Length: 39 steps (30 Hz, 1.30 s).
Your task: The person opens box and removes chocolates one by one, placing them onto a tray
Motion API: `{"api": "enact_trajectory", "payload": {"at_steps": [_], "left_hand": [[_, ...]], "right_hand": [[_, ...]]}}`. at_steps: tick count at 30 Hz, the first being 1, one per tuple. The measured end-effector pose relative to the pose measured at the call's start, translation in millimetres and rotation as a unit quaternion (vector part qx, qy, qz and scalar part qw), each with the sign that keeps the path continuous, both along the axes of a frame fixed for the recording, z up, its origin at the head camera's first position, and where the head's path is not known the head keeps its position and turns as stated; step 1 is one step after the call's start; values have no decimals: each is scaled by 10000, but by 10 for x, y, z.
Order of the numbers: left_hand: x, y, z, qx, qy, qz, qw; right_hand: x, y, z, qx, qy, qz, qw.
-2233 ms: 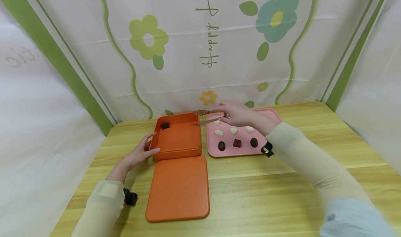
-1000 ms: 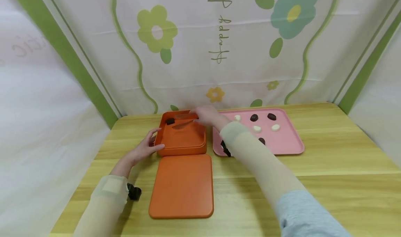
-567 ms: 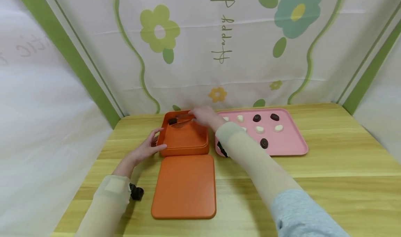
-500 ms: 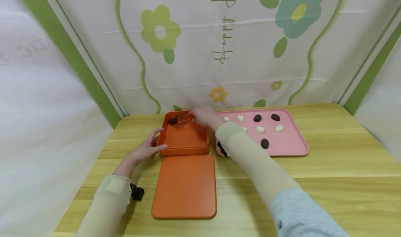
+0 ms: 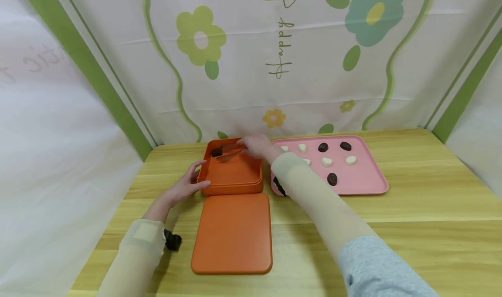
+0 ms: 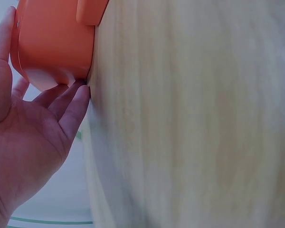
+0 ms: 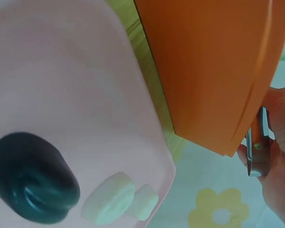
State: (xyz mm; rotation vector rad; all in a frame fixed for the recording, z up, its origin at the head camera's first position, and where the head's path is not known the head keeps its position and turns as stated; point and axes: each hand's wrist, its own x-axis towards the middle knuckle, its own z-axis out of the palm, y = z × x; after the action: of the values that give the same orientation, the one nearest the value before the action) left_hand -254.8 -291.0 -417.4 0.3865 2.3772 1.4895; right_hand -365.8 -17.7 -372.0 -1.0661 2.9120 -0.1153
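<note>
My left hand (image 5: 186, 187) grips the near left corner of an orange open box (image 5: 233, 175), thumb over the rim and fingers along the outer side. The left wrist view shows those fingertips low against the box wall (image 6: 52, 47). Inside the box, at its back left, sits a dark square chocolate (image 5: 216, 152). My right hand (image 5: 256, 147) holds metal tongs (image 5: 228, 157) over the box's right side. Their arms stand apart, with the tips close to that chocolate; contact cannot be made out. In the right wrist view the box wall hides the tips of the tongs (image 7: 259, 154).
A pink tray (image 5: 368, 181) with several dark and white chocolates stands to the right; my right forearm covers part of it. The orange lid (image 5: 232, 236) lies flat before the box on the wooden table (image 5: 353, 253). A printed curtain (image 5: 235, 92) hangs behind.
My right hand has moved left from above the tray into the box, bringing the tongs' tips near the dark chocolate. During the last half second both hands have hardly moved.
</note>
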Motion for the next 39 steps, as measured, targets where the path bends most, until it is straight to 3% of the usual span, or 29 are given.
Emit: {"api": "enact_trajectory", "payload": {"at_steps": [12, 20, 28, 39], "left_hand": [[-4, -2, 1, -76, 27, 21, 10000], [2, 13, 14, -29, -35, 57, 10000], [3, 1, 9, -82, -18, 90, 9999], [17, 5, 11, -65, 3, 83, 9999]], "right_hand": [[12, -61, -6, 3, 6, 90, 10000], [38, -167, -83, -338, -82, 270, 9990], [66, -194, -111, -645, -372, 84, 9972], [84, -161, -132, -543, -17, 39, 9985]]}}
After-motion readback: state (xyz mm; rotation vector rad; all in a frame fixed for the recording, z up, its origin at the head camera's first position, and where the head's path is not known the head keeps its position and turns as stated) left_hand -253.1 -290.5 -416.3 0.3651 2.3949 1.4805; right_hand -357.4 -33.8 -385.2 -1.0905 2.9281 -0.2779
